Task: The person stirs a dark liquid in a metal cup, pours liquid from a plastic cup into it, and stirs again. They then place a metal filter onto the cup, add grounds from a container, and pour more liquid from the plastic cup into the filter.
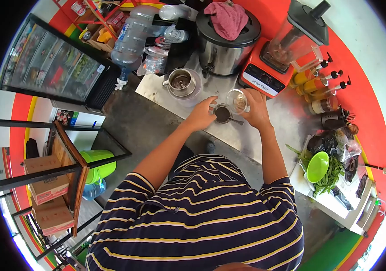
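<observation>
A small cup (222,114) of dark contents stands on the steel counter, with a spoon (237,121) sticking out toward the right. At the cup's left side is my left hand (201,114), its thumb and fingers spread apart and their tips right at the rim. My right hand (258,109) is wrapped round a clear glass (237,101), tilted so its round opening faces up at me. Some pale stuff shows inside the glass. The glass overlaps the cup's far right edge in this view.
A metal mug (181,82) of dark liquid stands on a plate at left. Behind are a steel urn (222,54) with a pink cloth (227,20) and a red blender (267,70). Pump bottles (312,85), a green bowl (318,167) and leafy greens (330,180) line the right.
</observation>
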The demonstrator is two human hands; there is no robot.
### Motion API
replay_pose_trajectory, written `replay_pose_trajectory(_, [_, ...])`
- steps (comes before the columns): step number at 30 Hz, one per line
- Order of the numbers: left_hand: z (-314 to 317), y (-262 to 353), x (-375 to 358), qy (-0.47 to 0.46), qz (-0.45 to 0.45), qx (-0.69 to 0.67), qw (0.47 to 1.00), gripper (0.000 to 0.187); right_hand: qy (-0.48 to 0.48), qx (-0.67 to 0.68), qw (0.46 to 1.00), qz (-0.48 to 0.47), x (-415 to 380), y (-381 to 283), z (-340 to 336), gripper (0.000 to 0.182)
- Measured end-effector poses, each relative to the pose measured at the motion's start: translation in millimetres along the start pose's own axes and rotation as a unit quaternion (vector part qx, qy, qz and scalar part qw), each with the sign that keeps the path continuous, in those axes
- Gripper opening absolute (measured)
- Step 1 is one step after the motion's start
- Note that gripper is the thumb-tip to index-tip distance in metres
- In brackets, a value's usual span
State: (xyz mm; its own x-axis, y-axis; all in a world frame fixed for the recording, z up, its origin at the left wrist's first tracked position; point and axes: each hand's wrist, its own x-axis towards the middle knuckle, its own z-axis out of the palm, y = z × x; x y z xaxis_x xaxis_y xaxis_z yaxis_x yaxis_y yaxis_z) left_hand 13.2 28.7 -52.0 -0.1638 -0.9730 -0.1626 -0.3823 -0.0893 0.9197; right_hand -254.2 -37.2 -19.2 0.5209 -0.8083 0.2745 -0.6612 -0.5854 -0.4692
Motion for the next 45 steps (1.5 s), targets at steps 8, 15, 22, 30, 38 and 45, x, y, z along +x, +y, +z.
replay_pose_trajectory(8, [0.4, 18.5, 0.1, 0.015, 0.081, 0.076, 0.994, 0.074, 0.012, -0.033, 0.999, -0.030, -5.7, -8.0, 1.7, 0.073])
replay_pose_trajectory(15, [4.8, 28.2, -0.9, 0.028, 0.080, 0.051, 0.995, 0.071, 0.025, -0.061, 0.997, -0.046, -8.7, -12.8, 3.0, 0.067])
replay_pose_trajectory(22, [7.9, 21.7, 0.4, 0.030, 0.108, 0.082, 0.990, 0.071, 0.037, -0.095, 0.993, -0.060, -11.6, -13.8, 3.4, 0.068])
replay_pose_trajectory(30, [6.9, 16.6, 3.5, 0.055, 0.150, 0.102, 0.982, 0.073, 0.040, -0.128, 0.988, -0.074, -10.4, -16.6, 1.8, 0.071])
replay_pose_trajectory(38, [0.2, 26.3, -4.4, 0.065, 0.149, 0.101, 0.982, 0.077, 0.063, -0.131, 0.987, -0.072, -7.3, -22.0, -6.0, 0.068])
replay_pose_trajectory(45, [-5.2, 45.6, -9.3, 0.102, 0.170, 0.072, 0.977, 0.073, 0.093, -0.128, 0.984, -0.085, 0.1, -36.3, -23.0, 0.068])
